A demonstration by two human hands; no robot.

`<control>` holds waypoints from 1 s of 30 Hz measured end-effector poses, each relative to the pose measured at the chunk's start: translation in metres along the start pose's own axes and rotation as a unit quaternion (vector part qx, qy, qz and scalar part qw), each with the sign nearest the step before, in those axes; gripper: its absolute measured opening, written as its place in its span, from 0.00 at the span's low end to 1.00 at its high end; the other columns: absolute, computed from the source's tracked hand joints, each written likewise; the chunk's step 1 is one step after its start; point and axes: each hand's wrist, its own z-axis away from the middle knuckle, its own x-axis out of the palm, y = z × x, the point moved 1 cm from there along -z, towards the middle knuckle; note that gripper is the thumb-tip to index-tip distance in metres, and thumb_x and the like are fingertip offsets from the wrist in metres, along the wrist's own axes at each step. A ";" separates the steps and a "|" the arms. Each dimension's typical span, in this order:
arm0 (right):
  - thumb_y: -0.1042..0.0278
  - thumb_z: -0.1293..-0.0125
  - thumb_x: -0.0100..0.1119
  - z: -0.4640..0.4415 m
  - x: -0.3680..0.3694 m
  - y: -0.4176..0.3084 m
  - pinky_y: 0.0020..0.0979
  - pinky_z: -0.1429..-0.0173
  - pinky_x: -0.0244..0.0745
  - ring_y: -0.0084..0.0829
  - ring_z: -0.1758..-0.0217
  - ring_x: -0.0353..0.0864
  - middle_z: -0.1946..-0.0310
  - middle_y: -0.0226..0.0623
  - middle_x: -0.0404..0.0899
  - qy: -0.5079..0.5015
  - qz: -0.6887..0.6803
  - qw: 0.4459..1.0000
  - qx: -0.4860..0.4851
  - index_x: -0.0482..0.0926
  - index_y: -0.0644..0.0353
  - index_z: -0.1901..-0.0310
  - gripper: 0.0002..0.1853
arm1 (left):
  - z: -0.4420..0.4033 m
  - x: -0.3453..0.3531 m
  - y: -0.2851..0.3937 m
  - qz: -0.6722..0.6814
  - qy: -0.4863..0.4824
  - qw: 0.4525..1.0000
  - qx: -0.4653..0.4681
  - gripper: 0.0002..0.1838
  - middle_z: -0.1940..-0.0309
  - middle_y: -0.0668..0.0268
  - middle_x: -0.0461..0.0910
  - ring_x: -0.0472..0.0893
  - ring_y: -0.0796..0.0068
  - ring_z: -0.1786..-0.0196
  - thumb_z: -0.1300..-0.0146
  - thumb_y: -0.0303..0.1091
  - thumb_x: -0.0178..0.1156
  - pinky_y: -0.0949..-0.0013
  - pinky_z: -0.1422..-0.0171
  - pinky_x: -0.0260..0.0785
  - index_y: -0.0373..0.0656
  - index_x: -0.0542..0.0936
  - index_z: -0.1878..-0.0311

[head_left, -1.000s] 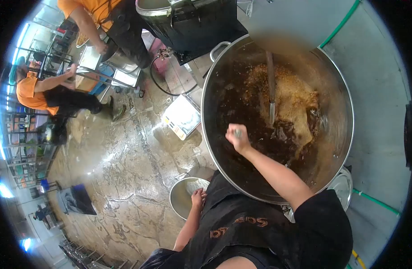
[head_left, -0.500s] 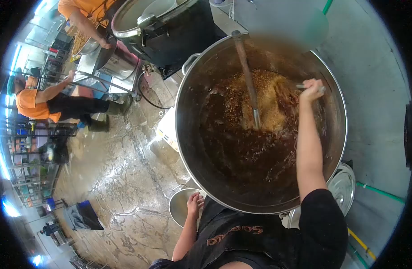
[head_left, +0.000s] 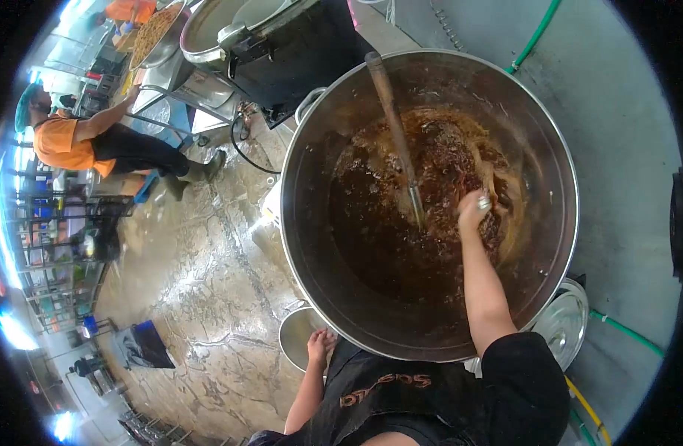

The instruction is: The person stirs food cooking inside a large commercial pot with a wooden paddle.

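My right hand (head_left: 472,211) is closed around a metal handle (head_left: 484,202), low inside a large steel pot (head_left: 304,245). The working end of that utensil is hidden in the dark brown, bubbling liquid (head_left: 379,238), where tan foam and bits swirl. A long wooden-handled pole (head_left: 392,111) with a metal lower part leans on the pot's far rim and dips into the liquid, left of my right hand. My left hand (head_left: 321,345) hangs by the rim of a steel bucket (head_left: 297,338), its fingers loosely curled and apart, with nothing seen in them.
A second large pot (head_left: 208,56) stands at the upper left. A person in an orange shirt (head_left: 59,145) grips a cart handle (head_left: 163,95) near a bowl of brown food (head_left: 159,33). The floor (head_left: 200,275) looks wet. A metal lid (head_left: 568,320) is at right.
My right hand has moved down and left with the handle, toward the pot's middle. Tan foam has spread into a swirl. The pole tilts slightly left. The orange-shirted people and cart have shifted.
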 end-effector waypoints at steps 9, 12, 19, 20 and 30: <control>0.77 0.46 0.45 -0.035 0.054 -0.057 0.26 0.89 0.47 0.19 0.91 0.53 0.92 0.28 0.57 -0.072 -0.205 0.973 -0.080 0.59 0.52 0.85 0.13 | -0.003 -0.014 -0.023 -0.024 0.024 0.999 -0.027 0.11 0.70 0.69 0.76 0.76 0.78 0.70 0.38 0.34 0.48 0.75 0.70 0.67 0.45 0.71 0.54; 0.75 0.43 0.48 0.014 0.001 0.026 0.24 0.88 0.46 0.20 0.92 0.51 0.91 0.24 0.55 -0.074 -0.040 0.996 0.026 0.63 0.54 0.79 0.09 | -0.005 -0.011 -0.023 -0.037 0.011 0.999 -0.035 0.11 0.70 0.69 0.76 0.75 0.79 0.70 0.38 0.35 0.48 0.76 0.70 0.66 0.46 0.72 0.54; 0.72 0.46 0.46 -0.030 0.114 -0.076 0.23 0.88 0.54 0.19 0.92 0.57 0.92 0.27 0.61 -0.128 -0.189 0.967 -0.115 0.58 0.52 0.88 0.15 | 0.017 0.003 -0.006 -0.093 0.015 0.996 0.006 0.11 0.71 0.69 0.76 0.75 0.81 0.71 0.39 0.34 0.50 0.80 0.71 0.64 0.45 0.73 0.54; 0.71 0.45 0.46 -0.010 0.104 -0.068 0.25 0.87 0.55 0.19 0.91 0.57 0.92 0.26 0.62 -0.092 -0.166 0.975 -0.113 0.58 0.52 0.88 0.16 | 0.012 -0.002 -0.009 -0.091 0.015 0.996 0.009 0.11 0.71 0.69 0.76 0.75 0.81 0.71 0.39 0.34 0.50 0.80 0.71 0.64 0.45 0.73 0.54; 0.73 0.44 0.45 0.000 0.145 -0.053 0.26 0.86 0.47 0.20 0.91 0.50 0.92 0.25 0.56 -0.139 -0.197 0.966 -0.097 0.56 0.52 0.85 0.15 | -0.016 -0.016 -0.061 -0.019 0.039 0.999 0.020 0.12 0.70 0.64 0.77 0.77 0.76 0.69 0.40 0.30 0.51 0.77 0.64 0.68 0.35 0.74 0.56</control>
